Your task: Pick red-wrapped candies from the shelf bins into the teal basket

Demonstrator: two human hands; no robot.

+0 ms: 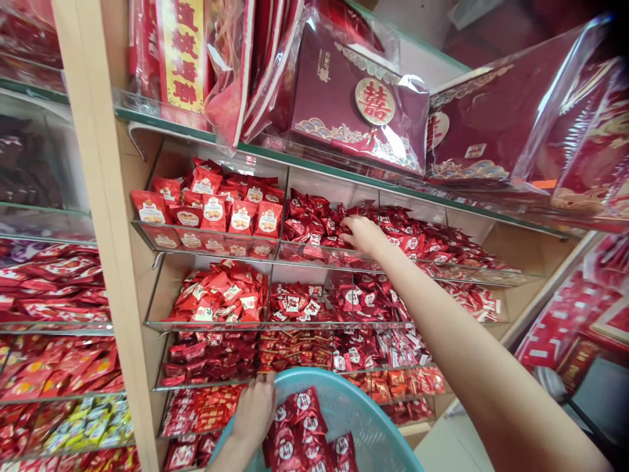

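Note:
My right hand (362, 234) reaches up into a glass shelf bin of dark red candy packets (314, 223); its fingers curl down among the packets, and I cannot see whether they grip one. My left hand (255, 410) is closed on the rim of a light blue plastic basket (358, 410) held low in front of me. Several dark red packets (302, 436) with round white marks lie in the basket.
Glass shelves hold more bins of red sweets: bright red packets (211, 210) to the left, others below (221, 295). Big maroon gift boxes (361, 105) in plastic wrap stand on the top shelf. A wooden upright (105, 216) divides off another shelf unit at left.

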